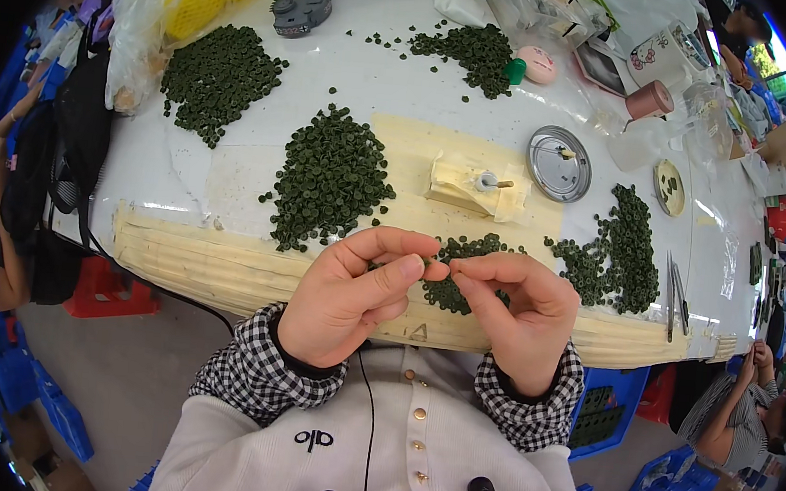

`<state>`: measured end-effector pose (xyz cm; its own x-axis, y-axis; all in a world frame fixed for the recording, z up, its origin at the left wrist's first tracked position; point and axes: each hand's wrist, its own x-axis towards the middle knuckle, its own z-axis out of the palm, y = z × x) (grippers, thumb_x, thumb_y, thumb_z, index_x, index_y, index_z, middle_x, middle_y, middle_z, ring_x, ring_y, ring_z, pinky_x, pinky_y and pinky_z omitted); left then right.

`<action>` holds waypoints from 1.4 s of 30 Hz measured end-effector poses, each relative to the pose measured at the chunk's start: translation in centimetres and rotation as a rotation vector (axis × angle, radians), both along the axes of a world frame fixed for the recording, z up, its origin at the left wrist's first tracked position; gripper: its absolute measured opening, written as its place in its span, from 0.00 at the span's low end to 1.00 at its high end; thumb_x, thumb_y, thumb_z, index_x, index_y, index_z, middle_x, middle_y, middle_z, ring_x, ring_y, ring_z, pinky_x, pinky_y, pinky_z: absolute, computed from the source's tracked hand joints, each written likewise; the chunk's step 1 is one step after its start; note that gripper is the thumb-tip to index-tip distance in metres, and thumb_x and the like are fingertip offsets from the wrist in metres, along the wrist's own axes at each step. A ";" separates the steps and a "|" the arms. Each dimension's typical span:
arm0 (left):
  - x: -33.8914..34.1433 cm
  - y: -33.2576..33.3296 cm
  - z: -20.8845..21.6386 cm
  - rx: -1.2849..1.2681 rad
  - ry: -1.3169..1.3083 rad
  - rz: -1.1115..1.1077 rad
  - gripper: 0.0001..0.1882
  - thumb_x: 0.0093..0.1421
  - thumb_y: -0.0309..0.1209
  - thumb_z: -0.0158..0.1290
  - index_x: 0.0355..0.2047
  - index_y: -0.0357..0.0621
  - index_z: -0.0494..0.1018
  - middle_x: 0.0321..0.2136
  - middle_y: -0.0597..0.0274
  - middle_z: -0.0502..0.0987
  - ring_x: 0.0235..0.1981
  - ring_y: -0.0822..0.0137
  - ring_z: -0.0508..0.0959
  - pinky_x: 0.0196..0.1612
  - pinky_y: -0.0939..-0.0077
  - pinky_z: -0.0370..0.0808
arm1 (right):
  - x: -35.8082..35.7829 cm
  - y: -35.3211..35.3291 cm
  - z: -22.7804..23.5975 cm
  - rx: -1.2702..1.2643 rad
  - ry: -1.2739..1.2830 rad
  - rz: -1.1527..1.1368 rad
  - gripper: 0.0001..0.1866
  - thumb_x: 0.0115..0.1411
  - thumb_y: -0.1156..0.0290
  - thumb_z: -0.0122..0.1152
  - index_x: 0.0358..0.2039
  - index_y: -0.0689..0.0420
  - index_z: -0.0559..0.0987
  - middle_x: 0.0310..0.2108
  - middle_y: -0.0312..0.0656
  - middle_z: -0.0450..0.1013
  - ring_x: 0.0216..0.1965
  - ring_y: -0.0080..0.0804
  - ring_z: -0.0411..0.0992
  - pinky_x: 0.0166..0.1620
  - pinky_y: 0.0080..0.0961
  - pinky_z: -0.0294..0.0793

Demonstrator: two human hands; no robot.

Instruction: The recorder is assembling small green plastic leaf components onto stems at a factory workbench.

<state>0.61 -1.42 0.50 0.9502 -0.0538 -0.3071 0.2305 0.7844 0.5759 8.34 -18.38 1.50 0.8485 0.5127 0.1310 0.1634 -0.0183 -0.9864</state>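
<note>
My left hand (342, 288) is closed in a pinch, thumb against forefinger, on a small dark green round piece (427, 263) that is mostly covered by the fingertips. Close beside it, my right hand (529, 314) pinches too, its tips almost meeting the left ones; whatever it grips is too small to make out. Beneath and behind the fingers lies a pile of like green pieces (449, 295). A bigger heap (329, 179) is just beyond my left hand. Past my hands stands a tape-wrapped block (477, 192) with a short metal pin.
More green heaps lie at far left (219, 81), far middle (473, 54) and right (631, 252). Tweezers (678, 294) rest near the right edge. A round metal tin (559, 164), a small dish (669, 187) and a pink thread spool (649, 101) stand to the right. Other people sit at both sides.
</note>
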 end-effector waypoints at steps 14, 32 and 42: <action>0.1 -0.7 -0.2 0.065 0.054 0.032 0.10 0.63 0.30 0.48 0.39 0.36 0.74 0.26 0.68 0.72 0.17 0.82 0.57 0.19 0.89 0.55 | 0.0 1.5 0.2 -0.044 -0.436 -0.062 0.10 0.43 0.85 0.65 0.28 0.61 0.79 0.28 0.41 0.73 0.27 0.29 0.71 0.29 0.19 0.70; -0.2 -1.0 0.2 -0.083 0.054 0.006 0.10 0.65 0.33 0.46 0.38 0.39 0.72 0.22 0.72 0.68 0.18 0.82 0.56 0.22 0.88 0.55 | -0.1 1.8 0.0 -0.036 -0.664 -0.038 0.11 0.42 0.84 0.66 0.29 0.61 0.79 0.27 0.41 0.70 0.26 0.30 0.70 0.28 0.20 0.69; -0.1 -0.8 -0.3 -0.073 -0.010 -0.034 0.07 0.62 0.29 0.50 0.35 0.38 0.73 0.28 0.66 0.75 0.18 0.82 0.59 0.20 0.89 0.56 | 0.1 1.1 -0.2 0.013 -0.418 0.012 0.11 0.42 0.84 0.66 0.28 0.60 0.79 0.27 0.40 0.70 0.26 0.28 0.70 0.28 0.18 0.68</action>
